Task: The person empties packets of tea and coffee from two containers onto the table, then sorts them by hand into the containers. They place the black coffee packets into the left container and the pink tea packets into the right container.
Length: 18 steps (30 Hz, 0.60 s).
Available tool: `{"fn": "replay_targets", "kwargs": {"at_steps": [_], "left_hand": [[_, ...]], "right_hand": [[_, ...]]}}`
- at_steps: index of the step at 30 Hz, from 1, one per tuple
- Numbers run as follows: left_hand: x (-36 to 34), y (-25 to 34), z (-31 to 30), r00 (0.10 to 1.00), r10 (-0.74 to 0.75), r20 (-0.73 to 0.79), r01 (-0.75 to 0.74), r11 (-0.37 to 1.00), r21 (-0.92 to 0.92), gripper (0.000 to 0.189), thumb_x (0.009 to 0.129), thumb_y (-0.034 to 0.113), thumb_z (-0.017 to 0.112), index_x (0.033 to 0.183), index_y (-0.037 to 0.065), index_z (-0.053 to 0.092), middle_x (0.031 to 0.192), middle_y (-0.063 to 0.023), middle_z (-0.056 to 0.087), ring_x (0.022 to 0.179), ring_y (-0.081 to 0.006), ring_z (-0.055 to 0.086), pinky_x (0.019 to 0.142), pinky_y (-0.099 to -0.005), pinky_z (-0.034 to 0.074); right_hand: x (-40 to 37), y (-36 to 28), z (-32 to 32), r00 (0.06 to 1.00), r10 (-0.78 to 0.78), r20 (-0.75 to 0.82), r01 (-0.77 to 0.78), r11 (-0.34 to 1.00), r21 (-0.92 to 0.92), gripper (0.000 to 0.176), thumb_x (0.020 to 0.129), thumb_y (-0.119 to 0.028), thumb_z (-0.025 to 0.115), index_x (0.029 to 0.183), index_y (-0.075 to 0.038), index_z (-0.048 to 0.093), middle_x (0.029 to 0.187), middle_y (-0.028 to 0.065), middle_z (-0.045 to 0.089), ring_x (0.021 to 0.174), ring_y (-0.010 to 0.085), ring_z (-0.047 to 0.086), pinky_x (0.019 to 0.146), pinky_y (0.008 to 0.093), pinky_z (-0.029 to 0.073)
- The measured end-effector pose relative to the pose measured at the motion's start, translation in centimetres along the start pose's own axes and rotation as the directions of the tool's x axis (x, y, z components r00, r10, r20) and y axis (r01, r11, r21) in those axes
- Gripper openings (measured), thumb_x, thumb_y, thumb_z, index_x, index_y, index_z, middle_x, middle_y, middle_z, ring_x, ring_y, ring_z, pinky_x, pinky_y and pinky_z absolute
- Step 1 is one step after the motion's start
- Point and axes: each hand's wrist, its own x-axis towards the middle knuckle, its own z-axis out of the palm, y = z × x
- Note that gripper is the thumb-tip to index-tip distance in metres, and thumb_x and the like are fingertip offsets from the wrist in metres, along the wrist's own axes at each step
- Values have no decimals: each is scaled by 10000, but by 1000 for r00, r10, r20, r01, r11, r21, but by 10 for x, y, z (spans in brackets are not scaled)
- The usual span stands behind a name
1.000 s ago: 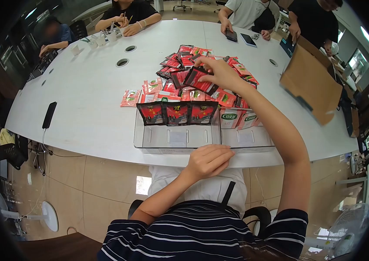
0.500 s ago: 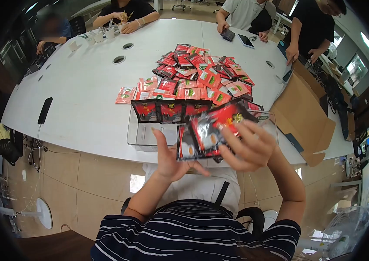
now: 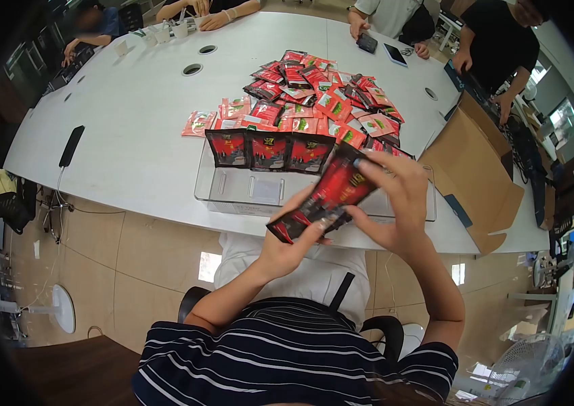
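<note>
A bundle of red-and-black coffee packets [image 3: 334,193] tilts over the front edge of a clear plastic tray [image 3: 229,193]. At its lower end, my left hand [image 3: 287,249] grips it with the thumb on top and the fingers underneath. My right hand [image 3: 399,199] curls around the upper right side, fingertips on the top edge and thumb near the middle. Several matching coffee packets [image 3: 269,150] stand upright in a row along the tray's back wall. My right hand and the bundle hide the tray's right part.
Behind the tray lies a large heap of red, pink and black packets [image 3: 321,101]. An open cardboard box [image 3: 473,169] sits at the right edge of the white table [image 3: 131,128]. A black device with a cable [image 3: 72,146] lies at left. Several people are around the far side.
My left hand has gone from spread fingers beside the packets to gripping their lower end. The bundle has turned more upright. The whole view has shifted slightly.
</note>
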Motion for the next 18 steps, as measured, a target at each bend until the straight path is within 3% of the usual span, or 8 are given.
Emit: {"fn": "replay_targets", "kwargs": {"at_steps": [4,6,9,12,14,15,17,18], "left_hand": [[-4,-3,-6,985,119,126,-150,950,275,518,914,40,593,1377,-62,385,1133,-138,635,865,-151,650,714,-264,551],[-5,-2,-12,957,174,230,-258,873,414,494,925,57,566,1356,-78,367,1185,-180,609,946,-218,665,711,-305,577],[-7,-10,-19,969,208,132,-233,948,216,525,899,93,655,1349,-62,434,1054,-143,659,770,-125,645,669,-258,535],[-12,-9,-30,914,390,-113,-362,909,206,517,934,177,620,1339,-53,394,1077,-182,614,777,-178,655,647,-286,544],[-10,-12,-45,718,586,-375,-551,808,208,491,962,212,579,1333,-35,375,1099,-228,566,758,-271,669,643,-351,559],[-5,-14,-61,554,692,-462,-543,722,429,476,977,265,545,1309,-36,385,1097,-215,570,770,-272,668,658,-352,555],[9,4,-87,353,774,-526,-508,631,586,487,998,358,488,1266,-40,402,1093,-188,576,806,-264,661,708,-347,545],[14,18,-94,340,754,-562,-537,646,543,506,1003,398,465,1247,-42,409,1091,-174,578,830,-254,654,743,-341,537]], "right_hand": [[-6,2,2,928,339,156,-369,768,523,543,709,-139,828,1186,-63,581,927,60,650,833,162,607,731,280,444],[0,0,-4,914,341,218,-404,758,512,447,727,-91,819,1109,-41,593,899,42,647,762,95,584,696,232,431],[4,5,-5,908,339,248,-419,755,504,368,745,-57,800,1050,-16,598,889,33,647,769,79,572,689,234,437],[16,2,10,862,490,130,-447,614,651,273,777,-36,769,991,0,603,877,19,644,771,66,561,678,230,436],[36,-1,22,818,571,69,-423,516,744,213,801,-26,746,954,0,600,858,8,639,775,57,556,669,228,434],[46,-3,25,821,562,97,-461,555,692,191,815,-40,737,931,-1,591,812,35,630,756,78,576,661,231,440],[57,-2,45,938,345,37,-324,832,449,200,810,-73,739,915,-7,582,779,60,623,758,125,592,681,270,449],[60,-2,57,974,225,37,-225,924,308,207,807,-89,740,907,-9,578,763,73,620,759,148,599,690,290,454]]}}
